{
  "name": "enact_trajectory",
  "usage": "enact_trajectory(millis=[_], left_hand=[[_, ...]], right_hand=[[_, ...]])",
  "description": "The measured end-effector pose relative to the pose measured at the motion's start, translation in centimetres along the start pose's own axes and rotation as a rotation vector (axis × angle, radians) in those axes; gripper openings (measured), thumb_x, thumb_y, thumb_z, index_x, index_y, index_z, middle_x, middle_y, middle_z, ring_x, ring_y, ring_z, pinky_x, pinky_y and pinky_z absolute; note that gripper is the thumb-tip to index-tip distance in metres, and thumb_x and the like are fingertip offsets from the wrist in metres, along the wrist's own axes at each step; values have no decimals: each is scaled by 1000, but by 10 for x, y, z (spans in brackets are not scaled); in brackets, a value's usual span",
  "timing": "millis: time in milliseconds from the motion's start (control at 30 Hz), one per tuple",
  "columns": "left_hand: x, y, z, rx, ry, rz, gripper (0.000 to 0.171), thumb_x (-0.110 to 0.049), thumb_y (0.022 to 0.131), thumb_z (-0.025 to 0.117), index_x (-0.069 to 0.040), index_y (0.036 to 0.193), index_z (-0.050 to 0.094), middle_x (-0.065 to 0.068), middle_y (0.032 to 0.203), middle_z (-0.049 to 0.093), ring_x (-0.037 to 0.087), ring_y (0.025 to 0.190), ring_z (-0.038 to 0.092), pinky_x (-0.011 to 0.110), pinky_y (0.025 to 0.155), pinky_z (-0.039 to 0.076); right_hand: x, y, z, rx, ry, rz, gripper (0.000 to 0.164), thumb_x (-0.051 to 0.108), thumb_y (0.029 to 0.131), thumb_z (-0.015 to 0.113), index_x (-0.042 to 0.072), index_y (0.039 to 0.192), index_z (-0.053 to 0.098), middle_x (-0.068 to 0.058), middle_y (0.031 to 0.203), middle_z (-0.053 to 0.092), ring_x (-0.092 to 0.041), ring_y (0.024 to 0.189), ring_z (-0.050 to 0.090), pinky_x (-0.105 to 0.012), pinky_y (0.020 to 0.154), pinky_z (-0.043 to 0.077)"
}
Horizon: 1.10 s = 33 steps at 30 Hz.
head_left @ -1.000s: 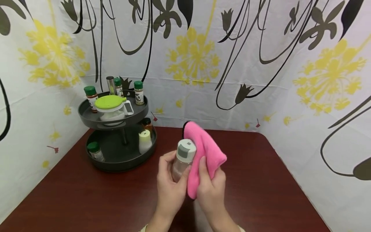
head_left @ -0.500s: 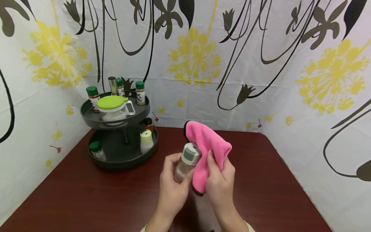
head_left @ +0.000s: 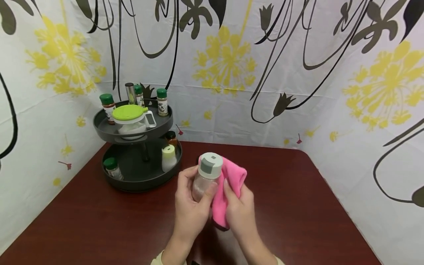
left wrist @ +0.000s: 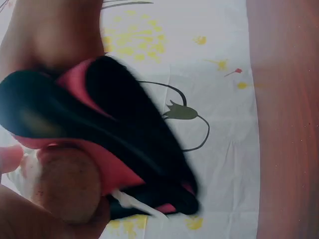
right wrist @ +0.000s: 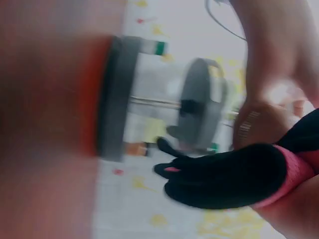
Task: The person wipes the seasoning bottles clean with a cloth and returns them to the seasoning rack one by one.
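Note:
A clear seasoning bottle (head_left: 201, 187) with a white and grey cap is gripped in my left hand (head_left: 188, 217), just above the middle of the table. My right hand (head_left: 241, 217) holds a folded pink cloth (head_left: 233, 175) against the bottle's right side and partly behind it. In the left wrist view, the cloth's dark underside (left wrist: 134, 139) lies over the bottle, whose round base (left wrist: 67, 184) faces the camera. The right wrist view shows the dark cloth (right wrist: 229, 174) bunched by the hand, blurred. Some fingers are hidden behind bottle and cloth.
A two-tier dark turntable rack (head_left: 139, 186) stands at the back left. Its upper tier carries several green-capped spice jars and a green-lidded container (head_left: 129, 114). A white bottle with a pale yellow cap (head_left: 169, 158) sits below. Patterned cloth walls (head_left: 225, 121) surround the reddish-brown table (head_left: 291, 206).
Both hands have shifted a little left with the bottle and cloth. The bottle's tilt to the right has lessened, and the cloth has moved lower and further behind it.

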<state>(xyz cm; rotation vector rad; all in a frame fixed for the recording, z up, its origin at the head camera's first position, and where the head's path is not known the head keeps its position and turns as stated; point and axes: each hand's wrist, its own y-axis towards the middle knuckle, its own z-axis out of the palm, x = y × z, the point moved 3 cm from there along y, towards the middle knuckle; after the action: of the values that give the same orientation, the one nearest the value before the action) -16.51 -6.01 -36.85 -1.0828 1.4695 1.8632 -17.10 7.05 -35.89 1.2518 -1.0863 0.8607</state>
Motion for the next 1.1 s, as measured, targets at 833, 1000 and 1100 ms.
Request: enact_trajectory(millis=[833, 1000, 1100], left_hand=[[2, -7, 6, 17, 57, 10, 54, -3, 87, 86, -13, 132, 58, -1, 133, 67, 14, 128, 65, 39, 106, 58], [-2, -2, 2, -21, 31, 30, 53, -10, 90, 86, -14, 135, 58, -2, 134, 67, 14, 128, 65, 42, 106, 58], [-3, 2, 0, -26, 34, 18, 54, -14, 90, 86, -16, 136, 59, -4, 135, 67, 12, 127, 65, 45, 106, 57]], right_hand=[[19, 12, -4, -76, 87, -63, 28, 17, 110, 57, 0, 129, 68, -16, 114, 72, -12, 99, 69, -19, 88, 58], [-5, 0, 8, -49, 92, -5, 32, 19, 112, 54, 0, 135, 66, -14, 115, 74, -8, 98, 70, -20, 87, 59], [-21, -4, 13, -11, 94, 84, 31, 18, 113, 51, -1, 132, 67, -12, 104, 74, -7, 88, 69, -21, 79, 59]])
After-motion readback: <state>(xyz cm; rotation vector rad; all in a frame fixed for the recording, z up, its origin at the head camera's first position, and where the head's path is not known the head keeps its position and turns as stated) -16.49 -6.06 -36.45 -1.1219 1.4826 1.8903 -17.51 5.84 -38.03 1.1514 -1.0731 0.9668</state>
